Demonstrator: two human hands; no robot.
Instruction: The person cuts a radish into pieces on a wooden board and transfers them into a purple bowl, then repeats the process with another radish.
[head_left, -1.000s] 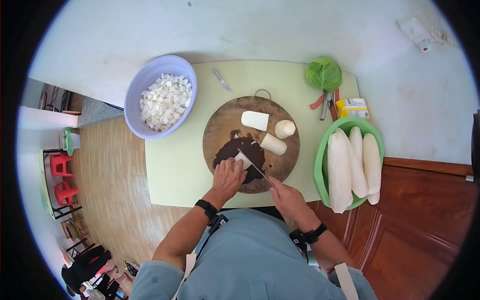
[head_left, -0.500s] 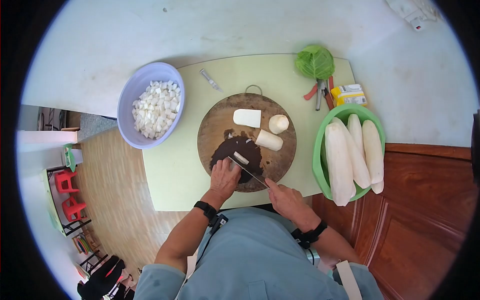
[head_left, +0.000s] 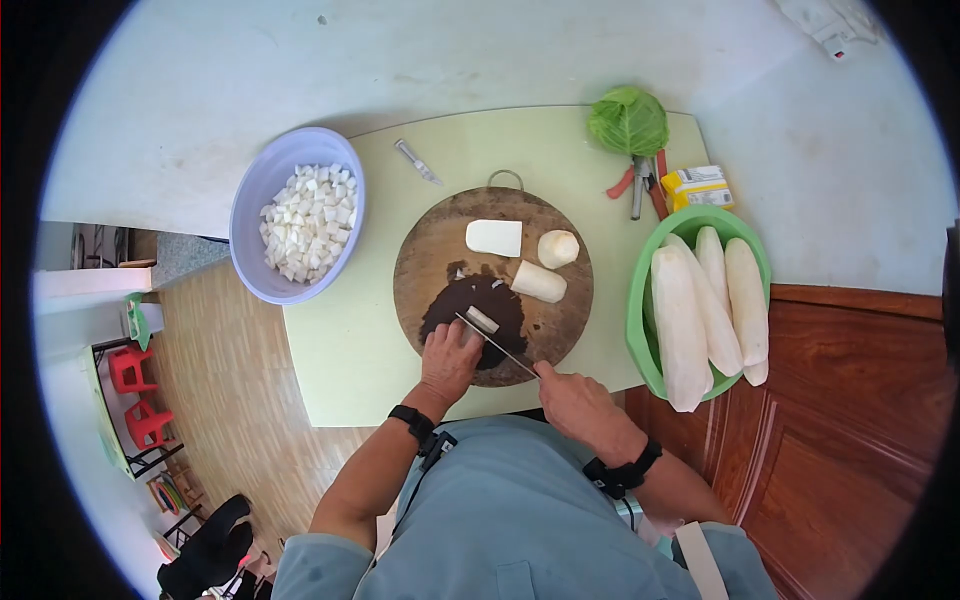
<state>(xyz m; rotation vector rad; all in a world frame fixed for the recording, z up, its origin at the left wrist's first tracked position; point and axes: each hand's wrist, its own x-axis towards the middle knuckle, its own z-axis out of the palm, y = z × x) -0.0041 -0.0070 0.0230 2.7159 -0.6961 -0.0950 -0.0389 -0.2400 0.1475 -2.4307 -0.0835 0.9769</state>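
Note:
My right hand (head_left: 582, 405) is closed round the handle of a kitchen knife (head_left: 500, 347). Its blade slants up to the left over the round wooden chopping board (head_left: 425, 250). Close against the blade, my left hand (head_left: 450, 357) presses down on the board with bent fingers; what lies under them is hidden. A small strip of peeled white radish (head_left: 482, 319) rests just beyond the blade. Farther up the board are a flat-cut white block (head_left: 494, 238), a short stub (head_left: 558, 248) and a cylindrical chunk (head_left: 539, 282).
A lilac basin (head_left: 245, 215) of white cubes (head_left: 310, 225) stands at the left. At the right, a green basin (head_left: 636, 330) holds several peeled radishes (head_left: 682, 325). Behind it are a yellow packet (head_left: 698, 188), red-handled tools (head_left: 640, 188) and a cabbage (head_left: 628, 122). A capped tool (head_left: 417, 160) lies upper left.
The strip beyond the blade has shifted and turned slightly. My hands and the knife stay almost in place, with the right hand moved a little.

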